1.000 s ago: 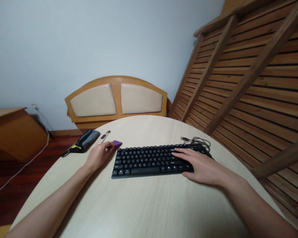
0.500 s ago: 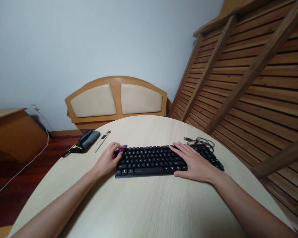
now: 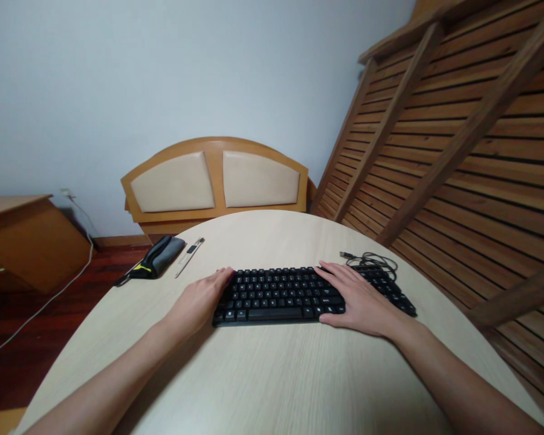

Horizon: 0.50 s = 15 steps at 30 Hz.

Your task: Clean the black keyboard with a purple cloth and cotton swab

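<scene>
A black keyboard (image 3: 276, 296) lies flat on the round, pale wooden table (image 3: 272, 374). At its left end is my left hand (image 3: 203, 301), fingers bent and pressed together over the upper left corner. A small purple object (image 3: 230, 277) is in those fingers, nearly all hidden, so its kind cannot be made out. My right hand (image 3: 356, 299) rests over the right part of the keyboard, fingers stretched out and spread, thumb by the front edge. Behind that hand the keyboard's thin black cable (image 3: 374, 261) lies coiled, with its USB plug (image 3: 346, 255) pointing left.
On the table's left side lie a grey and black pouch (image 3: 161, 258) with yellow trim and a slim, light-coloured tool (image 3: 190, 257). A padded headboard (image 3: 217, 181) stands beyond the table. Slatted wooden panels (image 3: 435, 163) lean on the right. A white cord (image 3: 61, 302) runs along the floor.
My left hand has turned over the purple object, which now is almost covered. My right hand keeps its place on the keyboard. The whole view has shifted slightly.
</scene>
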Tool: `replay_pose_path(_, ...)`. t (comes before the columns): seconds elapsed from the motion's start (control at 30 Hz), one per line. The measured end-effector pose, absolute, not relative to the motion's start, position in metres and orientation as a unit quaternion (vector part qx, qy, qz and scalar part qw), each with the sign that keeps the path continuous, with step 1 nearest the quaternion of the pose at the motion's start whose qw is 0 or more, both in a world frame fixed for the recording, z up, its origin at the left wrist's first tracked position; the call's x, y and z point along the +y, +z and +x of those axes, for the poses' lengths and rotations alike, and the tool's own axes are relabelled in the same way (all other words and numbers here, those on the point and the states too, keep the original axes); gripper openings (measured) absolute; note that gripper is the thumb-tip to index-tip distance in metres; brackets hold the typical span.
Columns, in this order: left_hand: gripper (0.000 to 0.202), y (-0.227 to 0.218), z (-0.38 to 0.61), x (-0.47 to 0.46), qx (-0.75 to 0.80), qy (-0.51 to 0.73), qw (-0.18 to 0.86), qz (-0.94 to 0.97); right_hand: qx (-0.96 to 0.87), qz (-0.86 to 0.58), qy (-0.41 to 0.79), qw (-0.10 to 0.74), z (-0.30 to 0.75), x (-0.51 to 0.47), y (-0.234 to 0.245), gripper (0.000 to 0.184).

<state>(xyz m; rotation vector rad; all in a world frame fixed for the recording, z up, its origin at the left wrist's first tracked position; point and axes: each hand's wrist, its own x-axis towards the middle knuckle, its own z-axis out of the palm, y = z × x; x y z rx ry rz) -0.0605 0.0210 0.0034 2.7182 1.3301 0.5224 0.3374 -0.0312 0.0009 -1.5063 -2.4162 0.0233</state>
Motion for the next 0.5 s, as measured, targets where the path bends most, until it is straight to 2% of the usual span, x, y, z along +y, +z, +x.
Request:
replay_pose_path(0.13, 0.047, 0.007, -0.059, 0.017, 0.431, 0.148, -0.006, 0.890, -0.840, -0.519, 0.009, 0.158, 0.338, -0.030, -0.001, 0.096)
replay_pose_path(0.37, 0.037, 0.019, -0.055, 0.013, 0.476, 0.122, 0.011, 0.871, -0.843, -0.516, -0.001, 0.150, 0.339, -0.030, -0.001, 0.097)
replay_pose_path(0.5, 0.038, 0.011, -0.054, 0.015, 0.498, 0.178, 0.010, 0.849, -0.844, -0.515, -0.002, 0.149, 0.339, -0.031, -0.001, 0.096)
